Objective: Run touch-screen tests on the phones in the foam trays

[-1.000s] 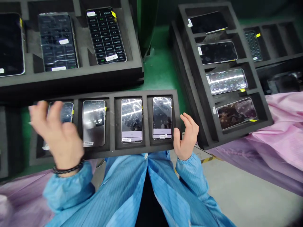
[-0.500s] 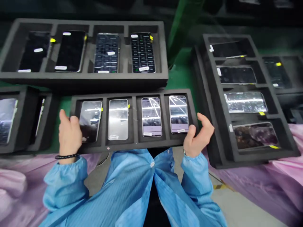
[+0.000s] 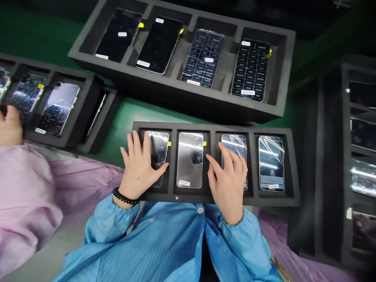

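A black foam tray lies in front of me with a row of smartphones in its compartments. My left hand is spread over the leftmost phone, covering part of it; whether it touches the glass I cannot tell. Beside that, a grey-screened phone with a white label lies uncovered. My right hand hovers with parted fingers over the third phone, hiding much of it. At the right end, a phone with a lit screen shows fully.
A deeper foam tray of phones stands behind mine. More phone trays stand at left and right. At far left is a co-worker's hand, with a pink sleeve below it. Green table surface shows between trays.
My hands have left the tray's two ends and come inward over its phones. The view has swung, so the trays appear shifted and tilted. A co-worker's hand has appeared at left.
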A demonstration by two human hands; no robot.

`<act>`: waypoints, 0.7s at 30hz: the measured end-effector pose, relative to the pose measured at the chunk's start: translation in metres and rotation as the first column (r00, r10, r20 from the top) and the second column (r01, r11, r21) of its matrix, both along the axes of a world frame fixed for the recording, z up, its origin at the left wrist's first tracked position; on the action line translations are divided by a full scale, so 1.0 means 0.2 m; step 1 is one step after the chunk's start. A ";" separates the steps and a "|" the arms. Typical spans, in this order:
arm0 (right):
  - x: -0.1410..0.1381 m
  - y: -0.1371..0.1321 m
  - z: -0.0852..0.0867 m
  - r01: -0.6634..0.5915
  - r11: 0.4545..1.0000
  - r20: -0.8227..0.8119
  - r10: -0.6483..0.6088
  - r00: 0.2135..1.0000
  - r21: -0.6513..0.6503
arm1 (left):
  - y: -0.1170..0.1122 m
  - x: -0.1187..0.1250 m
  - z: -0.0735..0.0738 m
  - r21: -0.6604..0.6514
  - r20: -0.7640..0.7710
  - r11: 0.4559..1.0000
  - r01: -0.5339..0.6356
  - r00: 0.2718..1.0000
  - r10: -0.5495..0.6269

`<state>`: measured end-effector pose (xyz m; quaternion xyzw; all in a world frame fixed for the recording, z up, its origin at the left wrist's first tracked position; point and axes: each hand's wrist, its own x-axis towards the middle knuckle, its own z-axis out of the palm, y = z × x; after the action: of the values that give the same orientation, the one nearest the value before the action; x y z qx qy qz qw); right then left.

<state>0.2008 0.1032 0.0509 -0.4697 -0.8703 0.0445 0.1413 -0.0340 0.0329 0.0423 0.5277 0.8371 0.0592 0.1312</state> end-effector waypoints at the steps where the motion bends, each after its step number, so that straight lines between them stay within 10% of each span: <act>1: -0.01 0.00 0.00 0.004 1.000 0.005 -0.003 1.000 -0.004 | 0.03 0.00 0.00 -0.010 0.001 1.000 0.012 1.000 -0.012; 21: -0.05 -0.02 -0.06 0.024 0.997 -0.090 -0.030 0.996 -0.072 | 0.13 0.02 0.00 0.105 0.009 0.984 -0.141 0.990 0.141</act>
<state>0.1916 0.0985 0.0387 -0.4836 -0.8544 0.0947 0.1646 -0.0307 0.0583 0.0417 0.4732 0.8680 0.1126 0.0992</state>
